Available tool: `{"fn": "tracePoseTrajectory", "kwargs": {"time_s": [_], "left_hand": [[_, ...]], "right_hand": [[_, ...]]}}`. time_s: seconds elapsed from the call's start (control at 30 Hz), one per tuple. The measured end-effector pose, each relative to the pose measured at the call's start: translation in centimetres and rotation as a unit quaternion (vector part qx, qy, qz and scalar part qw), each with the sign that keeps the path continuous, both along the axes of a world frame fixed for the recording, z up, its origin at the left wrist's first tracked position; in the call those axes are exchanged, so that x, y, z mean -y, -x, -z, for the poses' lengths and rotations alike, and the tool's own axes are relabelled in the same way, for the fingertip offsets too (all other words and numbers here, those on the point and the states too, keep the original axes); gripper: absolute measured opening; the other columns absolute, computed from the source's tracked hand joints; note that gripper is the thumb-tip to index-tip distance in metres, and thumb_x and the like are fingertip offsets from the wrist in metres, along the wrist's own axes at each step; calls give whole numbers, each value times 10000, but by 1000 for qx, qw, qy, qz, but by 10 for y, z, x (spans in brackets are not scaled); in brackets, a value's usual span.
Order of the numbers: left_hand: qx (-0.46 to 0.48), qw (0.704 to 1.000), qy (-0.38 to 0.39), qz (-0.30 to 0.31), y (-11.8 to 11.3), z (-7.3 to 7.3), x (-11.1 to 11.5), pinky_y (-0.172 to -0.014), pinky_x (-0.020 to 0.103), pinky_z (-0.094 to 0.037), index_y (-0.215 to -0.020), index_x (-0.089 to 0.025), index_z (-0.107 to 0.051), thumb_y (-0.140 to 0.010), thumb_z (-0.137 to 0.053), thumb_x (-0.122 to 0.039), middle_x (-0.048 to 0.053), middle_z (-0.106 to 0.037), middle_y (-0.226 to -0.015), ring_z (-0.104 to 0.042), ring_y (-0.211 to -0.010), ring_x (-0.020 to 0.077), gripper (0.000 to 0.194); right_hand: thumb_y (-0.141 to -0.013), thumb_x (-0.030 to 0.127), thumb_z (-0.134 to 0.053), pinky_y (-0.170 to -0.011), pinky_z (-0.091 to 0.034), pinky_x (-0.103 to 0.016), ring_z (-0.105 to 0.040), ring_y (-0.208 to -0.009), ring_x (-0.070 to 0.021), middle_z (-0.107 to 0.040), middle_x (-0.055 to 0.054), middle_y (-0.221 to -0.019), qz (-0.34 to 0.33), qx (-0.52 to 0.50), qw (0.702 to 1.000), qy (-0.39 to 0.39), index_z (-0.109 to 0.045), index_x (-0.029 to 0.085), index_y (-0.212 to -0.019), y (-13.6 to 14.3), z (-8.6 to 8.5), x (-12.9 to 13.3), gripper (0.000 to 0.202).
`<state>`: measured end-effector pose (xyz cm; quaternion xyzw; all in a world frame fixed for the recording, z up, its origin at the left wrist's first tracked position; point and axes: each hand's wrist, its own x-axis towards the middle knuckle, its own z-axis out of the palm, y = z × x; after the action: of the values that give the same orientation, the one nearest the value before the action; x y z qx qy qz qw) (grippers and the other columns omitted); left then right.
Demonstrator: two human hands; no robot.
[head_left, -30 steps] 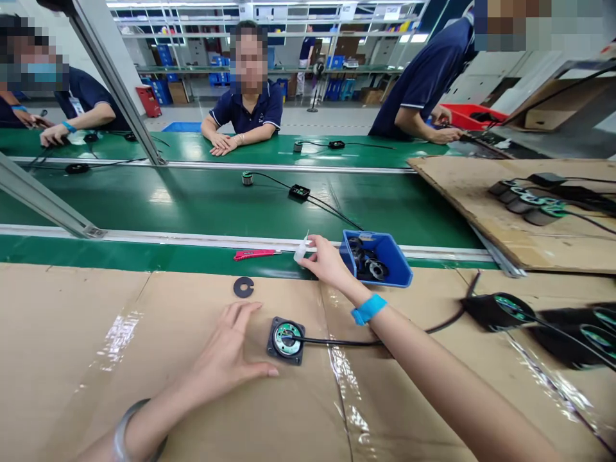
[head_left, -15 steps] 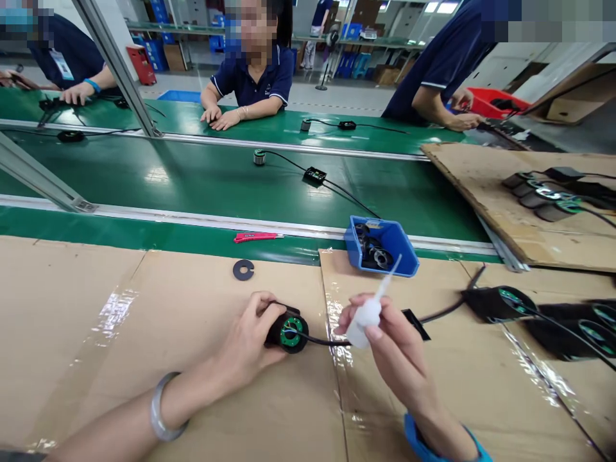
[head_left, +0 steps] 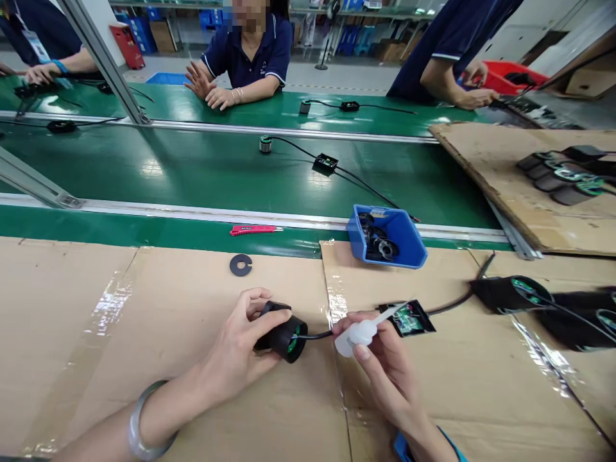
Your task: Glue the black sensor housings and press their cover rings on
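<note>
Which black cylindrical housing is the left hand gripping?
The black housing just left of the white bottle; the other housings lie farther right, held by neither hand.

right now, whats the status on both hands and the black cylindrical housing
Left hand gripping black cylindrical housing, open end facing right. Right hand holding translucent white plastic nozzle bottle. Thin black cable between housing and bottle.

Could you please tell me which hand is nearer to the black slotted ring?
Left: the left hand, gripping the black housing, is just below the black slotted ring in the view; the right hand, holding the white bottle, is farther right.
</note>
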<state>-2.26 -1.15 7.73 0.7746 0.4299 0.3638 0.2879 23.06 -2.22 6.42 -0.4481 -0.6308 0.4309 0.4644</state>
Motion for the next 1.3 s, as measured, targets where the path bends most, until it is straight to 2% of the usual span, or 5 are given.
{"fn": "tracePoseTrajectory", "kwargs": {"time_s": [0.3, 0.57, 0.77, 1.03, 1.3], "left_hand": [[74, 971, 223, 49, 3, -13, -1, -934, 380, -523, -1222, -358, -651, -741, -824, -167, 17, -631, -1136, -627, -1059, 228, 545], [233, 881, 404, 80, -1, -15, -5, -951, 364, -491, -1163, -302, -635, -701, -842, -165, 2, -663, -1165, -633, -1090, 224, 525], [232, 882, 405, 68, 0, -12, -7, -927, 353, -492, -1132, -265, -637, -663, -853, -153, 16, -674, -1148, -637, -1069, 227, 529], [214, 900, 380, 21, -1, -10, -3, -997, 399, -458, -1116, -227, -638, -631, -891, -203, 54, -668, -1182, -613, -1129, 265, 548], [205, 914, 349, 7, -2, -13, -2, -979, 403, -460, -1105, -243, -644, -625, -888, -202, 30, -686, -1138, -623, -1092, 246, 540]], "right_hand": [[-1016, 350, -475, -788, -580, -305, -671, -933, -193, -667, -63, -1029, 19, -20, 999, 26, -523, 315, -1272, 5, 2, -6, 263], [-999, 378, -509, -752, -584, -317, -657, -896, -196, -641, -47, -1005, 54, -82, 993, 72, -543, 337, -1317, -1, -9, -2, 322], [-916, 458, -609, -381, -436, -200, -569, -612, -155, -572, -33, -866, 89, -211, 965, 130, -561, 336, -1101, -11, -25, 21, 227], [-774, 480, -769, -441, -364, -130, -394, -587, -59, -552, -36, -920, 187, -335, 860, 337, -687, 226, -912, 3, -34, 56, 301], [-713, 412, -805, -427, -385, -144, -437, -589, -74, -611, -96, -959, 151, -319, 895, 272, -759, 218, -984, -9, -5, 63, 336]]}}
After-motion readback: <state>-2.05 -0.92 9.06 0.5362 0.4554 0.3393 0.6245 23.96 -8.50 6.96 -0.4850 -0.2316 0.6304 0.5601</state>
